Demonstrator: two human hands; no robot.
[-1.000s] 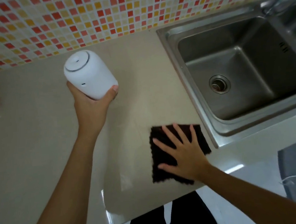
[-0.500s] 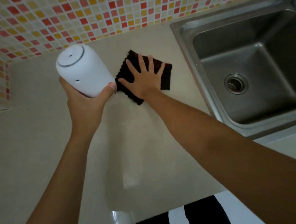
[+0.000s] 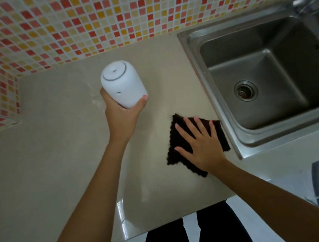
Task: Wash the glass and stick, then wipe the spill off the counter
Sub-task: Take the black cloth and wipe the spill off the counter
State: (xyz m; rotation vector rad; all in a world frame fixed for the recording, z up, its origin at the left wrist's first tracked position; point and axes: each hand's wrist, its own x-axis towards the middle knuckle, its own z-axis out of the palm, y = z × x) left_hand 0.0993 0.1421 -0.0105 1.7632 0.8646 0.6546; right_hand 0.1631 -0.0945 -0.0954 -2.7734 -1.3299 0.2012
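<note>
Beige table (image 3: 60,150): left hand (image 3: 122,114) grip curls around tilted white canister (image 3: 122,83), lifted; right hand (image 3: 202,146), fingers flat, presses dark cloth (image 3: 178,142) beside sink (image 3: 224,134) rim.

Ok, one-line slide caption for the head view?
Right hand presses dark cloth flat on counter beside sink; left hand holds white canister aloft.

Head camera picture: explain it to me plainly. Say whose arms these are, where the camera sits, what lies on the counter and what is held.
There is no machine here. A person wears a camera on the head, looking forward and down, so the two arms are their own. The left hand grips a white canister, held up off the beige counter. The right hand lies flat, fingers spread, pressing a dark cloth onto the counter beside the steel sink. A red and yellow tiled wall stands behind.
</note>
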